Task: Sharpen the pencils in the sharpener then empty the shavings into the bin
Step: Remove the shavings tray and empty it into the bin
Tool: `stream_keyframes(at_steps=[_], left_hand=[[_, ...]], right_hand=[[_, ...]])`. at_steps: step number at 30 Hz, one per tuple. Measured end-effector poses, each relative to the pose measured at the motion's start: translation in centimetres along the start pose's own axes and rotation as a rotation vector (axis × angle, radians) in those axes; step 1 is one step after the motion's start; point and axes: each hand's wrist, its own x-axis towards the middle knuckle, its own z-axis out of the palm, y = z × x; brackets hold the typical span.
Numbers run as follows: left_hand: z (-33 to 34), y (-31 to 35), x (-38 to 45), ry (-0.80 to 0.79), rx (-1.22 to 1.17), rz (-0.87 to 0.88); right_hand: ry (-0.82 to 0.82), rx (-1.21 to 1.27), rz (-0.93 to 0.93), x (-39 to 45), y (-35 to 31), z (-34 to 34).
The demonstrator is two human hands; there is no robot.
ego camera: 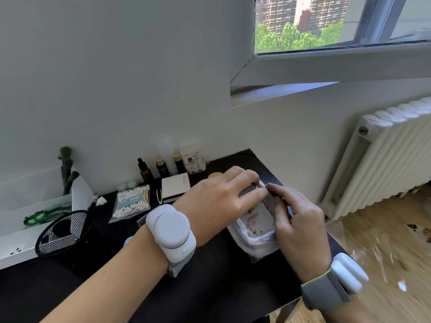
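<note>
Hands are meeting over the bin (254, 238) at the table's right edge: I'm gripping the sharpener (248, 190) with left hand (219, 197), right hand (296, 220) pinching its tray; I'd tip slowly, keeping shavings inside.

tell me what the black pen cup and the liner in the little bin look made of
Pen cup: looks like black metal wire mesh, matte; the grid of fine holes shows. Bin liner: thin translucent white plastic film, slightly glossy, crinkled and folded over the bin's rim.
</note>
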Motion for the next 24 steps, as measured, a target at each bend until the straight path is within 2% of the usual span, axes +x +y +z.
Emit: stream_keyframes(at_steps=[7, 15, 24], left_hand=[[1.2, -0.2, 0.1, -0.010, -0.006, 0.119], [1.3, -0.8, 0.5, -0.035, -0.031, 0.157], [1.8, -0.8, 0.7, 0.023, -0.001, 0.245]], right_hand=[[-0.005, 0.008, -0.002, -0.1, 0.2, 0.3], [0.015, 0.016, 0.016, 0.0, 0.1, 0.3], [0.013, 0.012, 0.006, 0.0, 0.3, 0.2]])
